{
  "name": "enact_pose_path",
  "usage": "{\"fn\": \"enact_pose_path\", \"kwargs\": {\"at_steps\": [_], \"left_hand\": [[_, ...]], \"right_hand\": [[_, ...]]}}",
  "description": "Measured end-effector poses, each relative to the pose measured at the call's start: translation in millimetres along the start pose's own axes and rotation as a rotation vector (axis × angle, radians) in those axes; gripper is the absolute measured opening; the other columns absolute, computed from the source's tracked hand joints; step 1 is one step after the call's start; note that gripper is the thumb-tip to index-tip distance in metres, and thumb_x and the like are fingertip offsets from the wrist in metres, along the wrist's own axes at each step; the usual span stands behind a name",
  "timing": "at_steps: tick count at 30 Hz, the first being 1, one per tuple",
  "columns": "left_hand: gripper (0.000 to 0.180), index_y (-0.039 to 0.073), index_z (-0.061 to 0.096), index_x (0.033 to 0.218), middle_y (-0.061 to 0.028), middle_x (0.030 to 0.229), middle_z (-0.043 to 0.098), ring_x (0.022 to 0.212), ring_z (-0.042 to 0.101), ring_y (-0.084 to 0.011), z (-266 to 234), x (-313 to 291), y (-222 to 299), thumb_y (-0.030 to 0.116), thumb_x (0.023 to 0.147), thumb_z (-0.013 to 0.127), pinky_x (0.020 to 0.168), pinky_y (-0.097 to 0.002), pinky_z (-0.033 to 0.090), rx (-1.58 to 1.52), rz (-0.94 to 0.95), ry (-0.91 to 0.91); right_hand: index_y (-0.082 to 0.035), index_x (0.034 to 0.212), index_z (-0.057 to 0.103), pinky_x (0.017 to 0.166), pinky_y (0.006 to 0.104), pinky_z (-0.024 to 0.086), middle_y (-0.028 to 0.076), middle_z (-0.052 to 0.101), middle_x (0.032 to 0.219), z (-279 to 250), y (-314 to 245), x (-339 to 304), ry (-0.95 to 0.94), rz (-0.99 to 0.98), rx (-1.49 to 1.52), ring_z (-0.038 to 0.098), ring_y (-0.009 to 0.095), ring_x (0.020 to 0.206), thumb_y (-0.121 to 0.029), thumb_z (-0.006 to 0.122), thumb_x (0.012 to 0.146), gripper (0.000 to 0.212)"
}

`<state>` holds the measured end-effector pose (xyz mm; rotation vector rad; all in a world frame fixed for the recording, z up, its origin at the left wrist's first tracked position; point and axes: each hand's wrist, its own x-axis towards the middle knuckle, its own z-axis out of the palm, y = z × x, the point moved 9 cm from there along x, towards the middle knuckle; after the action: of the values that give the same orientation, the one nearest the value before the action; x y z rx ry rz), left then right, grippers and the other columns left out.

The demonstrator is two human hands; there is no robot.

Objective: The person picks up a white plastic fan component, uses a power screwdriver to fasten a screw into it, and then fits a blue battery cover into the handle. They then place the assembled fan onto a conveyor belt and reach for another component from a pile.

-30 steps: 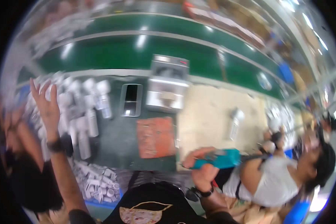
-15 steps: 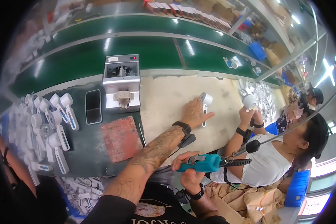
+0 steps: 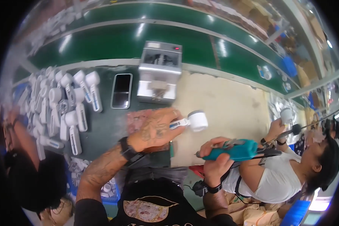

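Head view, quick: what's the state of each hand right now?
Left hand: closed, holding a white round-headed gadget by its handle.
Right hand: closed, holding a teal power tool.

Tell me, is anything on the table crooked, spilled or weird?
A little. In the heap of white handled pieces on the left, one piece near the bottom lies sideways, while most others point up the picture. Also, the red pad, partly hidden by the left hand, looks blotchy, maybe worn. I see no spill.
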<state>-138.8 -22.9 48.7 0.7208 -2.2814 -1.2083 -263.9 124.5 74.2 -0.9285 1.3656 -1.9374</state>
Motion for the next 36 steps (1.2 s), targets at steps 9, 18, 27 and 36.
{"fn": "enact_pose_path", "kwargs": {"at_steps": [9,18,27,36], "left_hand": [[0.033,0.011,0.069,0.111,-0.0083,0.112,0.062,0.103,0.058,-0.0291,-39,-55,-32,0.030,0.085,0.072,0.093,-0.0426,0.044,0.244,0.127,0.122],[0.051,0.010,0.062,0.126,-0.0081,0.106,0.059,0.100,0.054,-0.0275,-46,-58,-34,0.034,0.082,0.071,0.092,-0.0434,0.043,0.314,0.129,0.151],[0.050,0.012,0.065,0.124,-0.0055,0.106,0.061,0.101,0.055,-0.0259,-47,-59,-39,0.037,0.081,0.072,0.092,-0.0420,0.042,0.330,0.109,0.225],[0.047,0.016,0.068,0.121,-0.0031,0.110,0.062,0.104,0.055,-0.0253,-45,-59,-42,0.039,0.081,0.074,0.094,-0.0438,0.042,0.348,0.065,0.202]], "right_hand": [[0.000,0.106,0.057,0.055,0.0298,0.044,0.006,0.054,0.068,133,6,90,-0.206,-0.190,0.138,0.055,0.017,0.060,-0.053,0.062,0.093,0.055],[-0.001,0.100,0.058,0.054,0.0266,0.043,0.006,0.059,0.068,176,47,123,-0.238,-0.279,0.017,0.057,0.014,0.060,-0.032,0.058,0.100,0.031],[0.002,0.102,0.056,0.053,0.0277,0.044,0.006,0.056,0.068,151,42,93,-0.235,-0.175,-0.002,0.055,0.015,0.059,-0.046,0.062,0.096,0.048],[0.004,0.104,0.054,0.055,0.0304,0.044,0.006,0.052,0.069,138,43,77,-0.272,-0.108,0.016,0.053,0.017,0.060,-0.051,0.064,0.093,0.056]]}}
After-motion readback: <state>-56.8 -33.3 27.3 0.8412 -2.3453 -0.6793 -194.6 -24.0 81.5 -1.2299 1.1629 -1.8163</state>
